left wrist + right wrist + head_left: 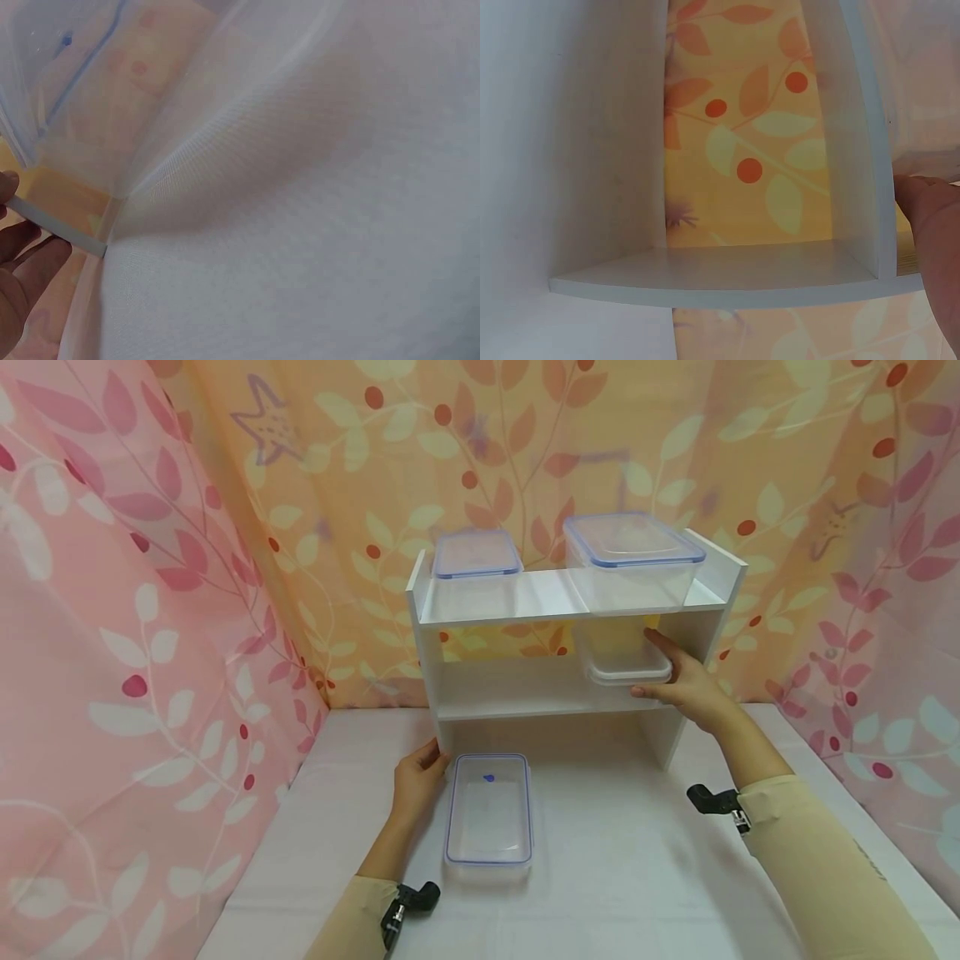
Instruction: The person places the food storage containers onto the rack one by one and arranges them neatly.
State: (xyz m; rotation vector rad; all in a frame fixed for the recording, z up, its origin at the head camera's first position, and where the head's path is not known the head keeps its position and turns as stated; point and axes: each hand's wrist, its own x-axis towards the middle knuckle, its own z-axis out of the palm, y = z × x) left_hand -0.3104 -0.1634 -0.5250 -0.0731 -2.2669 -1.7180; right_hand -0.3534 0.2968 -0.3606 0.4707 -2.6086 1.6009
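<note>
Left edge of frame: pink leaf-print curtain [150, 635], meeting an orange curtain [450, 460] that spans the back.

Lower left of centre: left hand [418, 781] at the bottom front edge of the white shelf [510, 689], near its left side panel. Left wrist view shows thumb on one face and fingers on the other, closed to the thickness of the panel; they pinch its edge. A black wrist camera [408, 900] sits at the beige left sleeve [348, 914].

Just right of that hand, lower centre: blue-rimmed box [489, 818], clear plastic, lying flat on the white tabletop [600, 868], long side running away from the viewer.

Centre, top board of shelf, left end: small box [477, 568], clear, blue-edged lid.

Right of centre, lower board: white-rimmed box [622, 656], translucent, at the right end of the compartment.

Directly above it, top board, right end: large box [637, 556], also blue-edged.

Right hand [690, 689] reaches in at the right end of the lower compartment. Fingers parted from thumb by about the box's depth, holding the white-rimmed box, thumb at the front. Right wrist view: fingertips hidden behind a board.

Right edge: right sleeve [832, 868], second pink curtain [885, 635].
</note>
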